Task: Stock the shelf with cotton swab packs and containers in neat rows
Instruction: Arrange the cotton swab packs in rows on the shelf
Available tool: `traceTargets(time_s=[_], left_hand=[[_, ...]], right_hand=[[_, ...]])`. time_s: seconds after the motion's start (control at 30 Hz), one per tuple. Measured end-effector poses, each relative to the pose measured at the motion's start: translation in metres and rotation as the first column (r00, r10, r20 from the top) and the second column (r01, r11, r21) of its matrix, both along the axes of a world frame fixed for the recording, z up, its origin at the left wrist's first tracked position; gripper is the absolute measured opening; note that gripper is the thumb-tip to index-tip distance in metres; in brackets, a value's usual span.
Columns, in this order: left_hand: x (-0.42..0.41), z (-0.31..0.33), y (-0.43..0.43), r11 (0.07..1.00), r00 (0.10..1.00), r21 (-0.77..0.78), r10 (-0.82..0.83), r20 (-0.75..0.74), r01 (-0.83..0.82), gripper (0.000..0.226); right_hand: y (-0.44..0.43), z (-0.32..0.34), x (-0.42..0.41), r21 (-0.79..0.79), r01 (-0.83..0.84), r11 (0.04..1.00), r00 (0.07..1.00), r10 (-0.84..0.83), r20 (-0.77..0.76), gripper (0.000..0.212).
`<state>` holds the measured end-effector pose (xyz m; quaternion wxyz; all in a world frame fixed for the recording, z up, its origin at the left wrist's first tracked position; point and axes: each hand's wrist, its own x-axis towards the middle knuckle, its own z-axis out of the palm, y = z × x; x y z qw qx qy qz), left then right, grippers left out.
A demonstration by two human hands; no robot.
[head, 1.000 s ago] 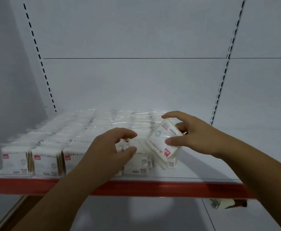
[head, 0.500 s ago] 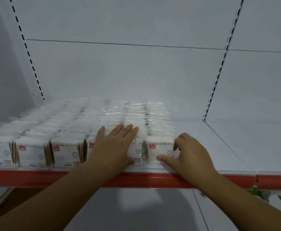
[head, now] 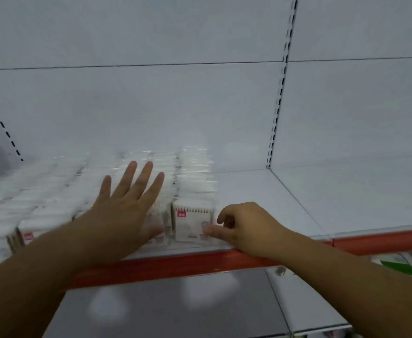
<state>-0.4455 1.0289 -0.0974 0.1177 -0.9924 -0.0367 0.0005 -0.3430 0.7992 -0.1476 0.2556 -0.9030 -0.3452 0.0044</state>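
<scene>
Fingers [head: 144, 178] of the left hand [head: 124, 213] lie straight and spread, palm down on the rows of cotton swab packs [head: 53, 191] that fill the left of the shelf [head: 285, 203]. The right hand [head: 246, 225] is curled, thumb and forefinger pinching the right edge of the front pack [head: 191, 225] in the rightmost row (its pink label [head: 181, 214] is too blurred to read), just behind the red shelf edge [head: 175, 264].

White back panel [head: 151, 106] set behind, split by thin horizontal seam [head: 131, 65]. Slotted upright [head: 280, 93] fixed right of centre, second upright [head: 2, 124] far left. Shelf [head: 285, 198] edged with red strip [head: 200, 263] at near side. Soft light reflected on glossy lower shelf [head: 163, 308].
</scene>
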Motion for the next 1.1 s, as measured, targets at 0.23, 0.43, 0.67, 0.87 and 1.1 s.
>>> traceTargets(time_s=[0.23,0.43,0.67,0.87,1.1], left_hand=[[0.102,0.072,-0.181,0.953,0.963,-0.136,-0.268,0.032,0.269,0.078],[0.23,0.074,-0.416,0.898,0.915,-0.18,-0.402,0.031,0.401,0.066],[0.3,0.074,-0.622,0.777,0.816,-0.275,-0.576,0.053,0.566,0.07],[0.353,0.05,-0.785,0.683,0.705,-0.281,-0.709,-0.032,0.674,0.066],[0.457,0.075,-0.914,0.55,0.609,-0.37,-0.792,0.054,0.749,0.064]], right_hand=[[-0.182,0.057,0.079,-0.282,0.086,0.955,0.954,0.002,0.298,0.056],[-0.457,0.11,0.127,-0.363,0.625,0.691,0.767,-0.456,0.452,0.074],[-0.682,0.089,0.089,-0.417,0.753,0.509,0.654,-0.651,0.385,0.073],[-0.816,0.066,0.084,-0.344,0.803,0.486,0.587,-0.742,0.322,0.072],[-0.926,0.069,0.17,-0.389,0.784,0.484,0.607,-0.73,0.315,0.068]])
